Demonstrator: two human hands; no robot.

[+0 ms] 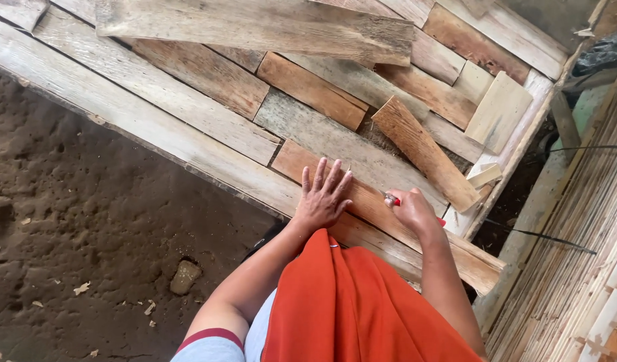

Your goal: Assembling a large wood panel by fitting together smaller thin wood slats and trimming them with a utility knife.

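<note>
Head view: left hand lies flat, fingers spread, on a reddish plank; at its 3 o'clock, right hand grips a red pencil, apparently marking; steady pressure needed next

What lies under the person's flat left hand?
The left hand rests flat on a reddish wooden plank atop a board stack. The wood beneath the palm is covered.

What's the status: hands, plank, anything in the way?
Left hand flat on reddish plank. Right hand grips red tool against it. Loose board lies just beyond.
</note>
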